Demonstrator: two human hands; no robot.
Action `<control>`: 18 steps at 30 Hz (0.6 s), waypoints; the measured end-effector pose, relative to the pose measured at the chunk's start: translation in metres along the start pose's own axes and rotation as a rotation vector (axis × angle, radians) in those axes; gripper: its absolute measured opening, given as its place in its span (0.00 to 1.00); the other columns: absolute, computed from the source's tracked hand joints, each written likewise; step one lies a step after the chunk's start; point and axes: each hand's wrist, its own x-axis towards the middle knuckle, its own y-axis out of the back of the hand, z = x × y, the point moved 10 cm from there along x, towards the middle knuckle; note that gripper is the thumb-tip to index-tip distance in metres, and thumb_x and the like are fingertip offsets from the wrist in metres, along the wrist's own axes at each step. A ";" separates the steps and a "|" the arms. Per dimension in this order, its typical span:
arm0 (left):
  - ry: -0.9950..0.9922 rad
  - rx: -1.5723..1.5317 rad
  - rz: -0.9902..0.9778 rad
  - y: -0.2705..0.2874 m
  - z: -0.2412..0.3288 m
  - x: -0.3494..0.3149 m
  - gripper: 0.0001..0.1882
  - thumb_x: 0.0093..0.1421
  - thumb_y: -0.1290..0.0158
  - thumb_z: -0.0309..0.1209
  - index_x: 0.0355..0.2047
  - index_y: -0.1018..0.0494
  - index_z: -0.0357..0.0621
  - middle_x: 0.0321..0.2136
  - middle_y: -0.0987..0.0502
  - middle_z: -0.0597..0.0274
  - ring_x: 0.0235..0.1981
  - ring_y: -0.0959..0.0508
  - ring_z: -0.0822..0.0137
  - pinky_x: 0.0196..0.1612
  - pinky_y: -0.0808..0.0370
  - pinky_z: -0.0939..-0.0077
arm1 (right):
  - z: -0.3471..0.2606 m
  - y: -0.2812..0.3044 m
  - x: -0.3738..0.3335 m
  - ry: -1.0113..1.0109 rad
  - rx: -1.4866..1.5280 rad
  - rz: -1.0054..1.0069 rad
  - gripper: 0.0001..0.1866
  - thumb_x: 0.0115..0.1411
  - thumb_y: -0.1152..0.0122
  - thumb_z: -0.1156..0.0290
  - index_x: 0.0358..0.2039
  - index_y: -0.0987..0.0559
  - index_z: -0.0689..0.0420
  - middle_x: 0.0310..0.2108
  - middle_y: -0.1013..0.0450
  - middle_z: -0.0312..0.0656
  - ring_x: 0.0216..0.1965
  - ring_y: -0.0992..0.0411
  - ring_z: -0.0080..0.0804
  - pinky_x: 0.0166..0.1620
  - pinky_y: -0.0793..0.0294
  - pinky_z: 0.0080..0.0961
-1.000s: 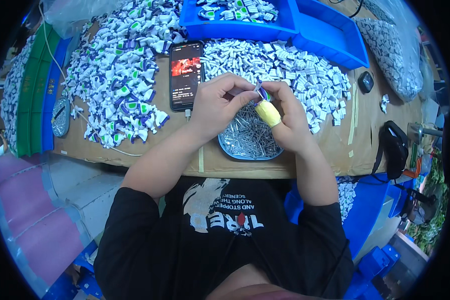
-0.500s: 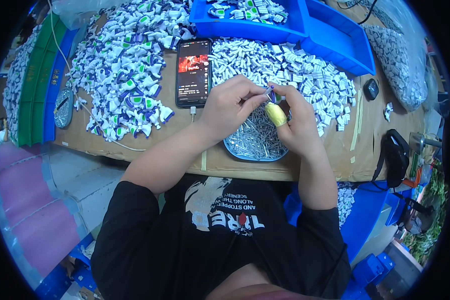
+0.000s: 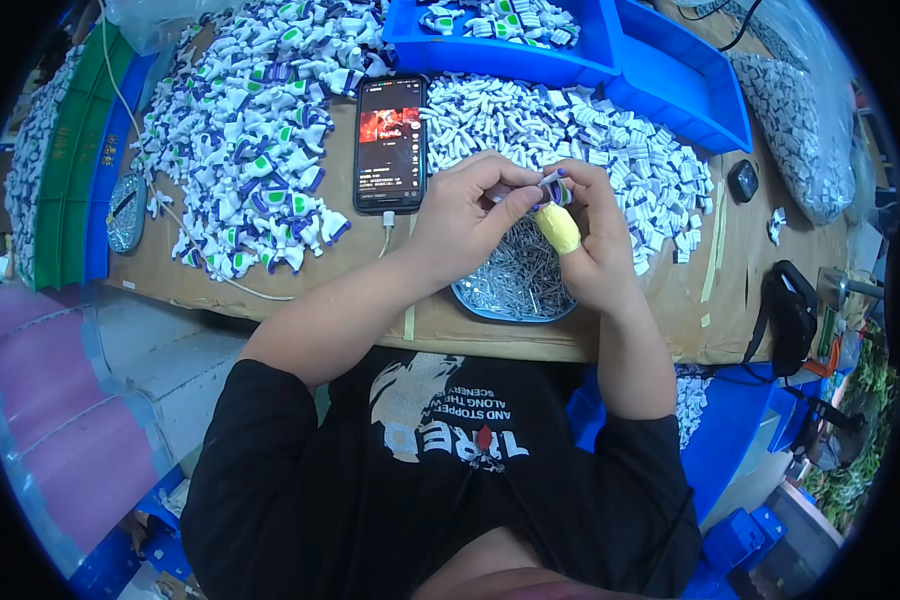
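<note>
My hands meet above a blue-rimmed tray (image 3: 515,317) of loose thin metal pins (image 3: 515,275). Between my fingertips is a small white and purple plastic toy part (image 3: 558,192), with a bit of green showing. My right hand (image 3: 607,245) grips it, its thumb wrapped in a yellow covering (image 3: 559,229). Thumb and forefinger of my left hand (image 3: 467,215) pinch a small pale piece (image 3: 547,182) against that part; its exact kind is partly hidden by the fingers.
White, purple and green toy torsos (image 3: 260,170) are heaped at left, small striped white pieces (image 3: 610,140) behind my hands. A phone (image 3: 390,150) with a cable lies between. Blue bins (image 3: 680,75) stand behind; a filled plastic bag (image 3: 800,140) and black pouch (image 3: 794,315) lie right.
The toy part has turned slightly in my fingers, showing more of its white and purple side. My hands stay together, shifted a little to the right.
</note>
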 end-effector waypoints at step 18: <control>0.231 -0.524 0.033 0.001 -0.024 0.009 0.16 0.60 0.55 0.17 0.50 0.34 0.32 0.45 0.27 0.53 0.43 0.24 0.70 0.47 0.26 0.79 | -0.019 0.009 0.001 0.121 -0.268 0.080 0.20 0.56 0.52 0.84 0.50 0.30 0.56 0.38 0.30 0.41 0.35 0.33 0.21 0.36 0.34 0.18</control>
